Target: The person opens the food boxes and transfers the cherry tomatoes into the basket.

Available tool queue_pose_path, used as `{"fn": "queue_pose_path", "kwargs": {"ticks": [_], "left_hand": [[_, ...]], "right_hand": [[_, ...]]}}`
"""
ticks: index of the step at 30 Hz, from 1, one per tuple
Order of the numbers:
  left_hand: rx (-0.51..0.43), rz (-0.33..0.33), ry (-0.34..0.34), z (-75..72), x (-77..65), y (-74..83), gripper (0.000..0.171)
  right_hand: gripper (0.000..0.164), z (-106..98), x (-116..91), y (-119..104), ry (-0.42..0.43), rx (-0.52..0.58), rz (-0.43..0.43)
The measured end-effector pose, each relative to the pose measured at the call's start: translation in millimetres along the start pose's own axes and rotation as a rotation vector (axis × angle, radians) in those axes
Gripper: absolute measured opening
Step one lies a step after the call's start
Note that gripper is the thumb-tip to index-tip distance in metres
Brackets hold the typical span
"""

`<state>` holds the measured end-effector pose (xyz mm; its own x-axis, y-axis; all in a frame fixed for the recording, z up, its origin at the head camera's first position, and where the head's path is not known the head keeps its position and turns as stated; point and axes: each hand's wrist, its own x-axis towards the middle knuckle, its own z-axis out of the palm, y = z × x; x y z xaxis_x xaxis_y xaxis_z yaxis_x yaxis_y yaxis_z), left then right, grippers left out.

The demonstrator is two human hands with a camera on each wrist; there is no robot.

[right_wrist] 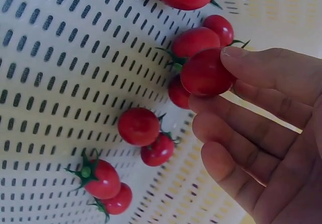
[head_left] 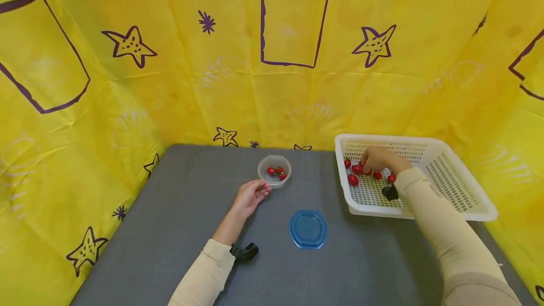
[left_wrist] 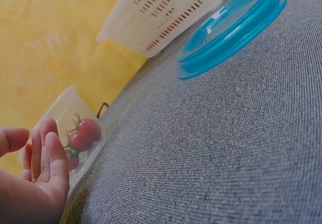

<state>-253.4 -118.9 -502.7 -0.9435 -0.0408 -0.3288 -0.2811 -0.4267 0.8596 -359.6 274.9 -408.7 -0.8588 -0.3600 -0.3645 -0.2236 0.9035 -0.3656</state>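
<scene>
In the head view my right hand (head_left: 378, 158) reaches into the white perforated basket (head_left: 461, 202). The right wrist view shows its thumb and fingers pinching a red cherry tomato (right_wrist: 207, 73). Around it in the basket lie several more cherry tomatoes (right_wrist: 138, 127), some with green stems. My left hand (head_left: 251, 196) is at the near-left rim of a small clear plastic container (head_left: 260, 170), its fingers loosely bent; whether they touch the rim I cannot tell. Inside that container sit a few cherry tomatoes (left_wrist: 89, 130).
A blue lid (head_left: 308, 229) lies flat on the grey table (head_left: 170, 249), between the container and the basket. Yellow printed cloth (head_left: 289, 103) walls off the back and both sides. Each wrist carries a small black camera.
</scene>
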Motion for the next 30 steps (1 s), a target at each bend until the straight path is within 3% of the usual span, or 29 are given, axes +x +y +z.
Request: {"fn": "queue_pose_path", "kwargs": {"ticks": [5,14,23,30], "left_hand": [[0.003,0.005,-0.006,0.6,-0.2,-0.7,0.008],[0.024,-0.012,-0.005,1.5,0.5,0.0,0.011],[0.030,-0.011,-0.007,2.6,-0.1,0.2,0.011],[0.011,0.005,-0.016,1.6,1.3,-1.0,0.010]], "right_hand": [[0.013,7,0,3,0.016,0.004,-0.005],[0.006,17,2,6,-0.096,0.104,0.048],[0.006,19,3,6,-0.114,0.102,0.048],[0.009,5,0,-2,-0.103,0.015,0.019]]}}
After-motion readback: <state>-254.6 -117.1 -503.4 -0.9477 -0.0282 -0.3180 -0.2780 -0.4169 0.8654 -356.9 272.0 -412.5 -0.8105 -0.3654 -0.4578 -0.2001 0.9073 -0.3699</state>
